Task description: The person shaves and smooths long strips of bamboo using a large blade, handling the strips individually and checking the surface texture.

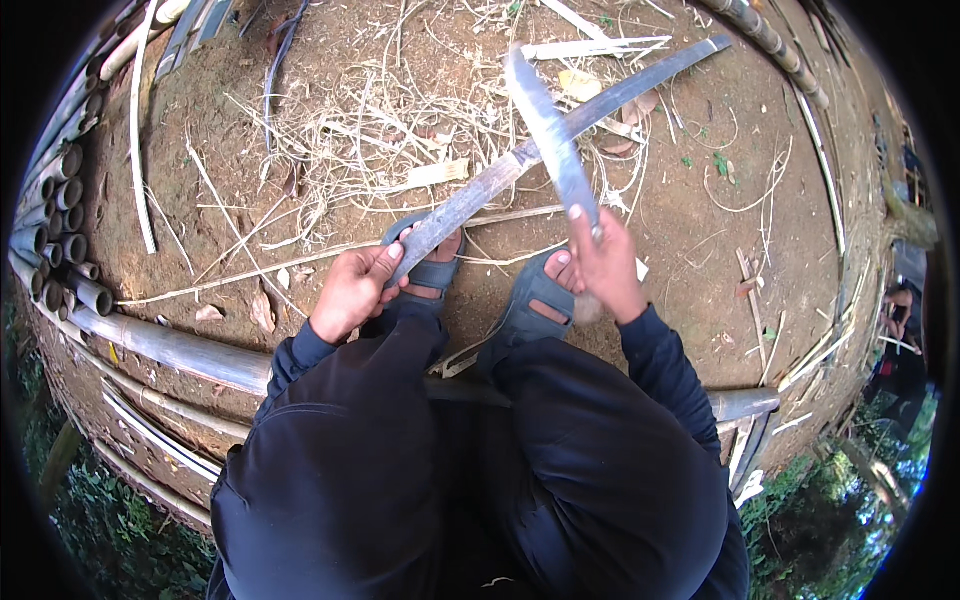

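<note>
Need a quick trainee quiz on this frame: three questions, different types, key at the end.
1. Multiple choice. What does the left hand hold?
a) a hammer
b) a split bamboo strip
c) a coil of wire

2. True or false: no footwear shows in the picture.

3. Fill in: the machete is held in the ____ hand.

Key: 1 b; 2 false, dark strapped sandals show; 3 right, as in right hand.

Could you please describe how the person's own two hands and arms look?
The left hand and the right hand are both bare. The left sleeve and right sleeve are long, dark navy and plain, reaching to about the wrists, with no visible markings.
</note>
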Action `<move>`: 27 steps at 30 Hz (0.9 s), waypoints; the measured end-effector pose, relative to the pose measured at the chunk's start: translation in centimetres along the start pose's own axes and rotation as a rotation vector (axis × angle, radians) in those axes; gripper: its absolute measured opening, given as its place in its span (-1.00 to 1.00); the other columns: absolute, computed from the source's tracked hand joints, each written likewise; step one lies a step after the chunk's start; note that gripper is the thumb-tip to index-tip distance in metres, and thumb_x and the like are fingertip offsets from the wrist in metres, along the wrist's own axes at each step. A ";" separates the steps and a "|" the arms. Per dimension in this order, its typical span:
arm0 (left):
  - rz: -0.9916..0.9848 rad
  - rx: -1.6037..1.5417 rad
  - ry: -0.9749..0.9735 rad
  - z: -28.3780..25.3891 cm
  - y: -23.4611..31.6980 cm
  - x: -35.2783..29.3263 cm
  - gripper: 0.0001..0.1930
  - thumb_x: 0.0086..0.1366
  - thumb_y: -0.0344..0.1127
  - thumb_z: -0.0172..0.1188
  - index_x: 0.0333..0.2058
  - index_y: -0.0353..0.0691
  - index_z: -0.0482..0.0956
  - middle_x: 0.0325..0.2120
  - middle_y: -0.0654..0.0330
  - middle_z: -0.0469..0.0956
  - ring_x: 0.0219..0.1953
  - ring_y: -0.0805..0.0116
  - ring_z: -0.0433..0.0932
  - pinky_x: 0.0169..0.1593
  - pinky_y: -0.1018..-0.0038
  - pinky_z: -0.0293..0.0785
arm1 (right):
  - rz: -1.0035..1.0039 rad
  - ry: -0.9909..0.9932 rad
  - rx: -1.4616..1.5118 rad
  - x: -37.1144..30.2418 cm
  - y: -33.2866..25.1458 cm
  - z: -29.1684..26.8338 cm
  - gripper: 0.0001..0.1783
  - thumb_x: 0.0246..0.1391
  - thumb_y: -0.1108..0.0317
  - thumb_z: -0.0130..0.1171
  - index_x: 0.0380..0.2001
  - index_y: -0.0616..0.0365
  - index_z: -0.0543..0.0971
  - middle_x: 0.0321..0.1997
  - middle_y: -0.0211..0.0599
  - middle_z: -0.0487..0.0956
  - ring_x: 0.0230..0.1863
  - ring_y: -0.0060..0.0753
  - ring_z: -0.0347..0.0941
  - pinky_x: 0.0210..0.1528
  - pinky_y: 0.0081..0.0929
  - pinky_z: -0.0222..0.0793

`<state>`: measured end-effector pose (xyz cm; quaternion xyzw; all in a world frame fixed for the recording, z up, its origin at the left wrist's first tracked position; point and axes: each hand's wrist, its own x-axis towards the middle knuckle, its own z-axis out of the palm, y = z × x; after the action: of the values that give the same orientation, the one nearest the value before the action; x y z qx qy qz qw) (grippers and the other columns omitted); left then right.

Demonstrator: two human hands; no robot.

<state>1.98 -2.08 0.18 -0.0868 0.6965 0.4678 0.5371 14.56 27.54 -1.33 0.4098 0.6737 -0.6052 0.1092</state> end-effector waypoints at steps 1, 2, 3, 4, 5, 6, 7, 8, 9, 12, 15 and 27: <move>0.009 -0.004 0.003 0.2 0.2 0.3 -0.55 0.45 -0.01 0.01 -0.47 -0.27 0.56 -0.75 0.37 0.35 -0.78 0.63 0.20 -0.70 0.62 0.09 | -0.180 -0.063 -0.187 -1.4 0.9 0.5 -0.68 0.30 0.12 0.09 -0.22 0.17 0.61 -0.67 -0.45 0.50 -0.64 -0.68 0.44 -0.60 -0.55 0.33; 0.004 -0.005 0.007 0.3 0.2 0.2 -0.54 0.46 -0.01 0.01 -0.47 -0.27 0.56 -0.75 0.38 0.35 -0.78 0.63 0.20 -0.70 0.62 0.09 | -0.221 -0.096 -0.262 -1.8 1.2 0.4 -0.68 0.31 0.12 0.09 -0.22 0.18 0.61 -0.66 -0.45 0.51 -0.65 -0.68 0.44 -0.60 -0.56 0.33; -0.001 -0.005 0.010 0.3 0.1 0.0 -0.54 0.46 -0.01 0.01 -0.47 -0.27 0.55 -0.75 0.38 0.35 -0.78 0.63 0.20 -0.70 0.62 0.09 | -0.262 -0.128 -0.336 -2.0 1.5 0.1 -0.68 0.31 0.13 0.09 -0.21 0.18 0.61 -0.66 -0.45 0.52 -0.65 -0.68 0.43 -0.60 -0.56 0.33; -0.016 -0.012 -0.002 0.4 0.3 -0.1 -0.55 0.46 -0.02 0.00 -0.46 -0.28 0.54 -0.74 0.37 0.34 -0.78 0.64 0.17 -0.70 0.62 0.06 | -0.301 -0.152 -0.420 -2.2 1.6 -0.2 -0.68 0.31 0.13 0.09 -0.21 0.18 0.61 -0.65 -0.44 0.52 -0.66 -0.68 0.42 -0.61 -0.57 0.33; -0.032 -0.018 -0.015 0.5 0.6 -0.3 -0.57 0.47 -0.03 0.00 -0.44 -0.28 0.53 -0.74 0.37 0.32 -0.77 0.65 0.15 -0.70 0.63 0.04 | -0.105 -0.041 -0.050 -1.5 1.1 0.0 -0.71 0.30 0.15 0.10 -0.23 0.17 0.60 -0.65 -0.45 0.51 -0.70 -0.68 0.35 -0.62 -0.58 0.30; -0.047 -0.024 -0.029 0.6 1.0 -0.4 -0.58 0.47 -0.04 -0.01 -0.42 -0.29 0.51 -0.73 0.37 0.31 -0.77 0.66 0.13 -0.69 0.64 0.02 | -0.088 0.017 -0.004 -0.6 1.2 -0.6 -0.72 0.30 0.15 0.11 -0.23 0.16 0.60 -0.66 -0.44 0.50 -0.70 -0.68 0.33 -0.62 -0.58 0.30; -0.051 -0.021 -0.026 0.4 1.2 -0.5 -0.58 0.47 -0.04 -0.01 -0.42 -0.29 0.51 -0.73 0.37 0.31 -0.77 0.66 0.13 -0.70 0.64 0.02 | -0.073 0.061 0.048 0.1 0.7 -1.1 -0.72 0.30 0.16 0.12 -0.24 0.16 0.60 -0.67 -0.44 0.50 -0.71 -0.68 0.32 -0.62 -0.58 0.30; -0.042 -0.028 -0.015 0.3 1.1 -0.7 -0.58 0.47 -0.04 -0.01 -0.42 -0.29 0.51 -0.73 0.37 0.31 -0.77 0.66 0.12 -0.70 0.64 0.02 | -0.057 0.104 0.101 0.3 0.3 -1.2 -0.73 0.29 0.16 0.12 -0.25 0.15 0.60 -0.67 -0.44 0.49 -0.71 -0.68 0.30 -0.61 -0.58 0.29; -0.033 -0.035 -0.005 0.3 0.9 -0.9 -0.58 0.47 -0.04 -0.01 -0.42 -0.29 0.51 -0.73 0.37 0.31 -0.77 0.66 0.12 -0.70 0.65 0.02 | 0.007 0.062 -0.011 -1.0 0.4 -0.8 -0.73 0.30 0.16 0.12 -0.27 0.15 0.58 -0.68 -0.46 0.46 -0.71 -0.71 0.28 -0.63 -0.60 0.27; -0.040 -0.030 -0.031 0.4 1.1 -0.3 -0.57 0.47 -0.03 -0.01 -0.43 -0.28 0.51 -0.73 0.37 0.31 -0.78 0.66 0.11 -0.72 0.65 -0.01 | -0.709 -0.063 -0.420 -3.6 2.3 0.0 -0.72 0.32 0.14 0.08 -0.29 0.15 0.55 -0.68 -0.53 0.43 -0.71 -0.78 0.26 -0.66 -0.64 0.23; -0.059 -0.065 -0.045 0.4 1.0 -0.8 -0.54 0.46 0.00 -0.01 -0.45 -0.28 0.52 -0.75 0.36 0.32 -0.82 0.64 0.15 -0.74 0.62 0.03 | -0.193 0.029 -0.074 -1.4 1.5 -2.2 -0.71 0.29 0.20 0.12 -0.28 0.25 0.54 -0.70 -0.37 0.42 -0.62 -0.63 0.38 -0.62 -0.56 0.32; -0.069 -0.128 -0.045 0.0 0.4 -0.5 -0.54 0.46 0.01 0.00 -0.46 -0.28 0.51 -0.75 0.38 0.31 -0.83 0.66 0.11 -0.75 0.63 -0.01 | -0.340 -0.020 -0.271 -4.0 1.2 -1.5 -0.71 0.29 0.23 0.12 -0.27 0.30 0.56 -0.64 -0.34 0.49 -0.57 -0.67 0.42 -0.52 -0.52 0.40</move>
<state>1.99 -2.06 0.79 -0.1344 0.6496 0.4945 0.5616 18.43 27.14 0.71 0.2659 0.8072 -0.5227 0.0667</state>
